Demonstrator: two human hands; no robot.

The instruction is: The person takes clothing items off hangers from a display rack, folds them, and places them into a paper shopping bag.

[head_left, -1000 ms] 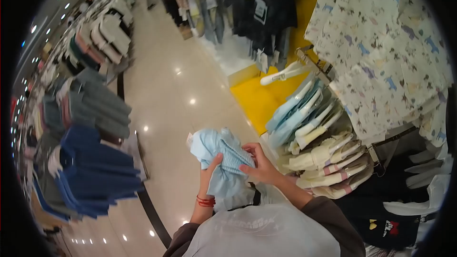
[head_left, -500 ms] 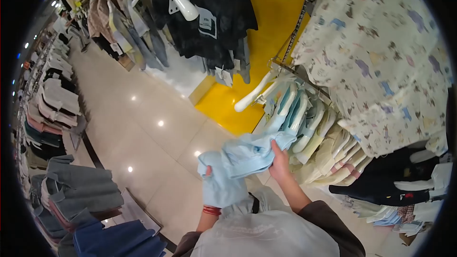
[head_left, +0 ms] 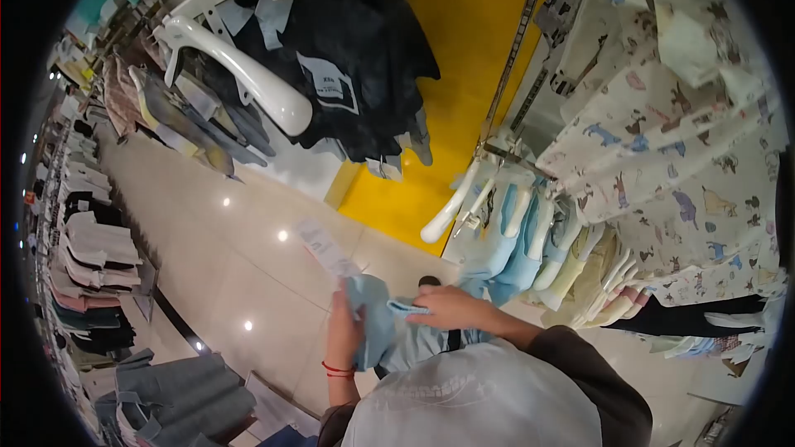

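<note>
A light blue garment is bunched between my hands in front of my body; its exact kind does not show. My left hand, with red cords round the wrist, closes on its left side. A pale printed tag, blurred, juts out above that hand. My right hand pinches a folded edge of the cloth on the right. Beyond the right hand, light blue clothes hang on white hangers at the end of a rack.
A bare white hanger sticks out from the rack. Above are another white hanger and dark clothes. An animal-print garment hangs at the right. Grey folded clothes lie at lower left, beside the tiled floor.
The garment is now more bunched and lower, with a tag showing. My left hand has moved slightly left, my right hand left and down. The view has shifted towards the racks.
</note>
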